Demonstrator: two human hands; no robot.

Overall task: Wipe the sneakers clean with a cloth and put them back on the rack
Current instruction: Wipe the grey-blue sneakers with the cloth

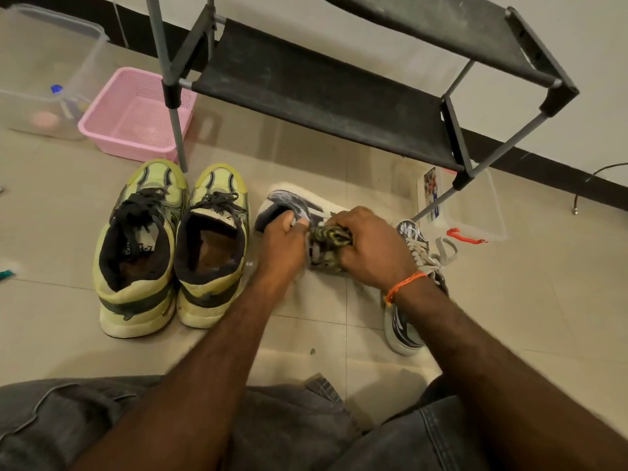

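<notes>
A grey-and-white sneaker (pixel 299 202) lies tipped on its side on the tiled floor in the middle. My left hand (pixel 283 243) grips it at the collar, fingers tucked into the opening. My right hand (pixel 368 248) holds a crumpled yellow-and-dark cloth (pixel 331 237) pressed against the sneaker's side. The matching sneaker (pixel 407 321) stands to the right, partly hidden under my right wrist, its pale laces loose. A pair of yellow-green sneakers (pixel 170 246) stands upright on the left. The black shoe rack (pixel 323 93) rises behind, both of its visible shelves bare.
A pink plastic basket (pixel 136 113) sits left of the rack. A clear lidded box (pixel 44 73) with small items stands at the far left. Another clear box (pixel 475 209) with a red clip sits under the rack's right end. My knees in grey jeans fill the bottom.
</notes>
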